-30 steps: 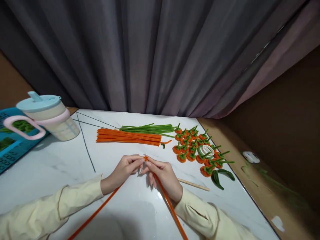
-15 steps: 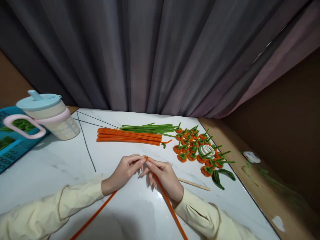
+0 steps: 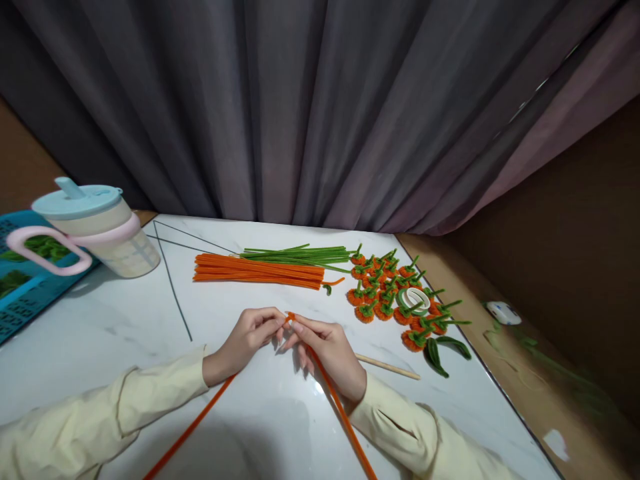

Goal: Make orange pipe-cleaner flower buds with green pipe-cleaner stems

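My left hand (image 3: 250,341) and my right hand (image 3: 327,350) meet over the table's middle, each pinching orange pipe cleaners (image 3: 336,400) between thumb and index finger. A small twisted orange part shows between the fingertips. From there long orange ends run down under both hands toward the lower edge of the view. The other fingers of my right hand hang loosely below the pinch. Beyond my hands lie a bundle of orange pipe cleaners (image 3: 257,272) and a bundle of green ones (image 3: 300,255).
On the right sit several small orange pumpkin-like pieces with green stems (image 3: 384,308), rolls of tape (image 3: 415,301), green leaf shapes (image 3: 436,359) and a wooden stick (image 3: 389,367). A lidded cup (image 3: 117,237) and a blue basket (image 3: 30,310) stand left. Dark thin stems (image 3: 173,287) lie nearby.
My fingertips have shifted very slightly, and a little more of the orange twist shows between them. Both hands stay in nearly the same place.
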{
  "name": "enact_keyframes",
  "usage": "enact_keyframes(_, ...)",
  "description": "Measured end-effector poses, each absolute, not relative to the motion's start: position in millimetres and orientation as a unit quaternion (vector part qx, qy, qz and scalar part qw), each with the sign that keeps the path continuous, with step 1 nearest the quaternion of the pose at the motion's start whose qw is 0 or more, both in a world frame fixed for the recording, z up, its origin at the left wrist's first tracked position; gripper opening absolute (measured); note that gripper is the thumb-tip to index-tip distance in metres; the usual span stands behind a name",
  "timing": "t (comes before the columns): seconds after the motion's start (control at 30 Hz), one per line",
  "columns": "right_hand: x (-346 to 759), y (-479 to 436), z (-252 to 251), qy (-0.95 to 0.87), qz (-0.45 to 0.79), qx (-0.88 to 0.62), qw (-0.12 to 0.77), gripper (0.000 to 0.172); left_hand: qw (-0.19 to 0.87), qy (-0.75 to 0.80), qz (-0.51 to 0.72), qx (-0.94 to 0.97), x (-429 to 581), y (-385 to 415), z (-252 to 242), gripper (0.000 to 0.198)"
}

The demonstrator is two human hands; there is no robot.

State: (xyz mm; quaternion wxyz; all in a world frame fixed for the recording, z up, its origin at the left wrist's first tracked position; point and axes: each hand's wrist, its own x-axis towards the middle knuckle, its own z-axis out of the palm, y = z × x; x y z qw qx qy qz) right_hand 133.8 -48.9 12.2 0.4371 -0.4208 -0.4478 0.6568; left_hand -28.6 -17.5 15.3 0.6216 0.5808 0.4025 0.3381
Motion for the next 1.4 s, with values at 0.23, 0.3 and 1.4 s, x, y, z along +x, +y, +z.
enact_keyframes(0.23,134.3,-48.9,11.3,-0.44,0.658,-0.421,0.444,0.038,0.595,0.396,0.341,0.611,-29.9,-17.4,16.3,0.027)
enact_keyframes(0.3,134.7,-48.6,10.5,-0.44,0.66,-0.418,0.443,0.039,0.588,0.399,0.34,0.616,-29.2,-17.7,17.7,0.028)
enact_keyframes(1.4,140.6,-53.5,4.9,-0.564,0.551,-0.464,0.403,0.036,0.431,0.393,0.331,0.742,-29.7,-20.9,15.7,0.032)
